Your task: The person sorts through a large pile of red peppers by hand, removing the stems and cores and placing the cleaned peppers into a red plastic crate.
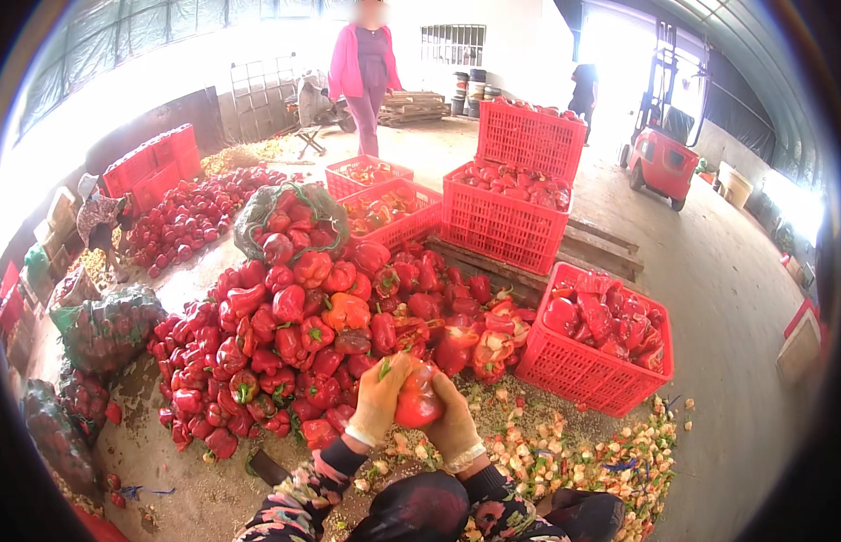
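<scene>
Item: one red bell pepper (pixel 419 403), glossy, held in front of the seated worker's knees, between the near edge of the heap and the lap.

Item: left hand (pixel 377 399), in a pale glove, grasping the pepper from its left side; a bit of green shows at its upper fingers, and whether it belongs to this pepper I cannot tell.

Item: right hand (pixel 456 423), likewise gloved, grasping the pepper from its right side.

Item: sleeves (pixel 303 488), dark with a floral print.

Item: heap of red bell peppers (pixel 258 352), directly before the hands, one orange pepper (pixel 346 313) among them.

Item: green mesh sack (pixel 251 217), open, peppers at its mouth, at the back of the heap.

Item: red plastic crate (pixel 579 375), tilted, filled with red peppers, right of the hands.

Item: pepper cores (pixel 565 461), pale and scattered with seeds on the floor below that crate.

Item: larger crate (pixel 502 230), filled with peppers, by a wooden pallet (pixel 610 248).

Item: filled mesh sacks (pixel 109 334), far left.

Item: person in a pink jacket (pixel 348 68), standing beyond the crates.

Item: red forklift (pixel 663 170), by the bright doorway.
</scene>
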Action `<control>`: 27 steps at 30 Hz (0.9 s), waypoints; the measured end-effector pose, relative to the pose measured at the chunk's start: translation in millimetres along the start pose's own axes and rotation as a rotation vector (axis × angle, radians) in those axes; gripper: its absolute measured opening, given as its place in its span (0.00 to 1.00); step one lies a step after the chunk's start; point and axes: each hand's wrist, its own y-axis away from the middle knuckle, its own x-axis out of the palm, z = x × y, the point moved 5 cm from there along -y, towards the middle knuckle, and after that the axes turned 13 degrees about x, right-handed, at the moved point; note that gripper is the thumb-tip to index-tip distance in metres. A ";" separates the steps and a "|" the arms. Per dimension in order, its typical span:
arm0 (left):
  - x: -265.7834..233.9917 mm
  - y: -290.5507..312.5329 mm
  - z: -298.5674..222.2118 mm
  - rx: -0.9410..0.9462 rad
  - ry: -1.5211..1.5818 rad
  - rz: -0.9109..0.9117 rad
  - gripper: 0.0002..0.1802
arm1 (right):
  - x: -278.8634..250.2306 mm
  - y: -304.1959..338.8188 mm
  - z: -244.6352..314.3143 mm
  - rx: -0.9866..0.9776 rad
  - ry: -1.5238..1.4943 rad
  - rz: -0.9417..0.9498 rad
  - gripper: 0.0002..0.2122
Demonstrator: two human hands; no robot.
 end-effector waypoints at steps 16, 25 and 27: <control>-4.6 41.9 -7.5 -0.034 0.285 0.021 0.29 | 47.2 7.0 33.0 0.048 0.117 0.028 0.17; -34.1 60.3 -3.1 0.097 -0.319 0.493 0.59 | -66.9 16.4 75.7 -0.152 0.117 -0.340 0.18; -42.4 50.8 33.2 0.413 -1.042 0.909 0.59 | -55.0 20.4 87.1 -0.235 0.044 -0.329 0.21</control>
